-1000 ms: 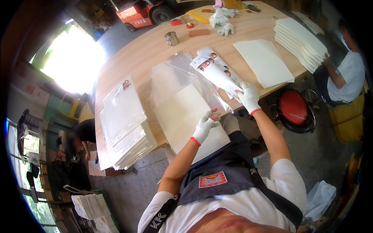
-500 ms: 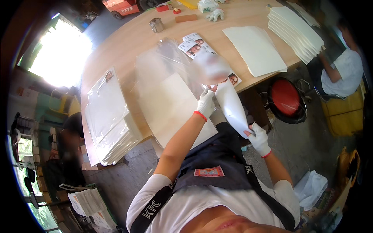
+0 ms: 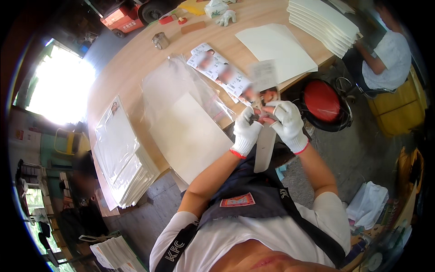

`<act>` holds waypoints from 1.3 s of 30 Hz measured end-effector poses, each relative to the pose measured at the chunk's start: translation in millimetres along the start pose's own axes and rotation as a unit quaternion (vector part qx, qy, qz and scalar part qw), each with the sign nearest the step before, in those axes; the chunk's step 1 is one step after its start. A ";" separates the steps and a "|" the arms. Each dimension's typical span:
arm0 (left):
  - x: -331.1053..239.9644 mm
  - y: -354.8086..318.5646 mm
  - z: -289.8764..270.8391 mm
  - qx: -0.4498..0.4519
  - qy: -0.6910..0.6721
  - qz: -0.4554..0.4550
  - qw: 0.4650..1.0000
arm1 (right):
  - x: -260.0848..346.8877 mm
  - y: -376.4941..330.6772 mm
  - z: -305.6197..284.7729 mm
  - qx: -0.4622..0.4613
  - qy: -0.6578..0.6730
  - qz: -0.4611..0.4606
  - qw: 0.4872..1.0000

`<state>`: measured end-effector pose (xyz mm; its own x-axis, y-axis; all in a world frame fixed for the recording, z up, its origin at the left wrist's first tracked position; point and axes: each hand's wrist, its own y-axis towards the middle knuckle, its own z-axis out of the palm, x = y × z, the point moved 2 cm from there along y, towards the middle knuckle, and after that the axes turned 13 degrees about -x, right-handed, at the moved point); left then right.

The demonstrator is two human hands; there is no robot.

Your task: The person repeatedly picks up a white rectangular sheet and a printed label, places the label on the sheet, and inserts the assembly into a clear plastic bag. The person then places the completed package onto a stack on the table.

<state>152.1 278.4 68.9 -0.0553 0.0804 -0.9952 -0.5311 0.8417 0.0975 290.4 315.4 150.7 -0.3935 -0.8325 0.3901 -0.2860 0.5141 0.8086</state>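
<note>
My left hand (image 3: 246,131) and my right hand (image 3: 288,124), in white gloves with bare fingertips and red cuffs, meet at the table's near edge. Both pinch a printed sheet (image 3: 264,76), which rises beyond the fingers and shows a blurred portrait. A pale strip (image 3: 265,152) hangs below the hands toward my lap; its join to the sheet is hidden by my fingers. More printed sheets (image 3: 207,62) overlap on the table just beyond. Left of my left hand lies a large white board (image 3: 190,136), partly inside a clear plastic bag (image 3: 167,77).
A stack of bagged white boards (image 3: 120,149) sits at the table's left. White sheets (image 3: 276,50) and a fanned stack (image 3: 321,20) lie far right. A metal mug (image 3: 160,41) stands at the back. A red stool (image 3: 324,104) and a seated person (image 3: 387,59) are at right.
My right hand has come up from near my lap to meet my left hand. The glossy white sheet stretched between them now shows as a narrower hanging strip. The whole view has shifted slightly.
</note>
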 end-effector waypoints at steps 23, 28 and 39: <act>109.6 -21.4 12.7 0.117 -0.071 -0.175 0.975 | -233.1 47.1 -108.7 0.014 -0.145 0.275 0.950; 85.9 -20.8 3.6 0.141 0.234 -0.161 0.948 | -150.0 74.5 -52.7 -0.011 0.033 0.327 0.944; 4.6 -24.5 -179.7 -0.083 0.182 0.080 0.976 | -26.2 18.3 238.1 0.088 0.227 -0.084 0.966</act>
<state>12.9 162.3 62.7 -0.4298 -0.0168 -0.9028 -0.6193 0.7331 0.2812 87.5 395.8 50.4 0.0839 -0.8913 0.4457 -0.4722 0.3583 0.8054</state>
